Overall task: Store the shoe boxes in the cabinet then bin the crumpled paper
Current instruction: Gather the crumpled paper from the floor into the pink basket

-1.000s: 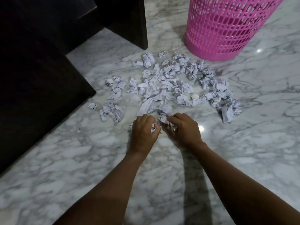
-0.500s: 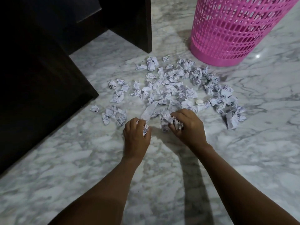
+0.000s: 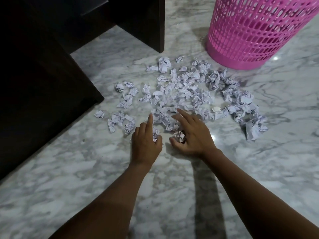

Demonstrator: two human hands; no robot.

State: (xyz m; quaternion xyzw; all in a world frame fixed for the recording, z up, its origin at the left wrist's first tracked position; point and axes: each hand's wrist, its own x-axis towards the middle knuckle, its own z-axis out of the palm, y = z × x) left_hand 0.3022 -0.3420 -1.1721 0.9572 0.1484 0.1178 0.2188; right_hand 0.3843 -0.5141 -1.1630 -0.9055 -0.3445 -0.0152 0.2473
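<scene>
Several crumpled paper balls (image 3: 186, 94) lie scattered on the marble floor in front of a pink mesh bin (image 3: 255, 31). My left hand (image 3: 145, 140) sits at the near edge of the pile. It holds a small paper ball (image 3: 155, 134) between thumb and curled fingers, with the index finger stretched toward the pile. My right hand (image 3: 191, 135) is just to its right. It keeps another paper ball (image 3: 180, 136) under its palm and thumb, with index and middle fingers extended over the pile. No shoe boxes are in view.
A dark wooden cabinet (image 3: 43, 83) fills the left side, its corner close to the leftmost papers. A dark furniture leg (image 3: 155, 23) stands behind the pile. Bare marble floor (image 3: 86, 187) stretches toward me and to the right.
Both hands went from tight fists on paper to index fingers stretched toward the pile, each still keeping a ball. The view has shifted slightly downward.
</scene>
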